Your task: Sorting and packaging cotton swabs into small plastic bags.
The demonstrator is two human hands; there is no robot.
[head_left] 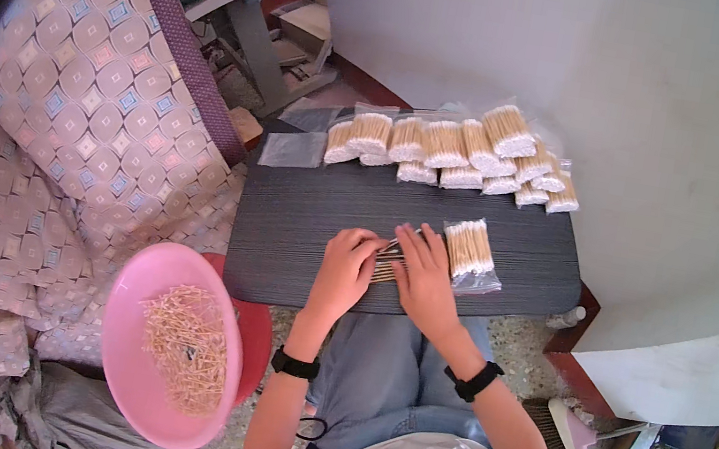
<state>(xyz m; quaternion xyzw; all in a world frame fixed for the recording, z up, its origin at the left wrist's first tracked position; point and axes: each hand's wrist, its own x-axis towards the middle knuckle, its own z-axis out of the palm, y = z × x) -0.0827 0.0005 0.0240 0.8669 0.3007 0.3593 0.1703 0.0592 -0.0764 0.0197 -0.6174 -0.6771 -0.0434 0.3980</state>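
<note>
Between my two hands, near the front of the dark table, lies a loose bunch of cotton swabs (pixel 385 270) with thin wooden sticks. My left hand (pixel 346 268) closes on the bunch's left end with curled fingers. From the other side my right hand (pixel 424 278) grips it, fingers reaching over the top and thumb lower down. Parts of the bunch are hidden under the fingers. Just right of my right hand, a clear plastic bag packed with cotton swabs (pixel 469 249) lies flat, its loose end toward me.
Filled swab bags (pixel 444 145) are piled along the back of the table (pixel 304 215). Flat clear bags (pixel 293 149) lie at its back left. A tilted pink basin (pixel 123 356) of loose swabs rests on a red stool (pixel 256 340). Patterned cloth covers the left side; a wall stands right.
</note>
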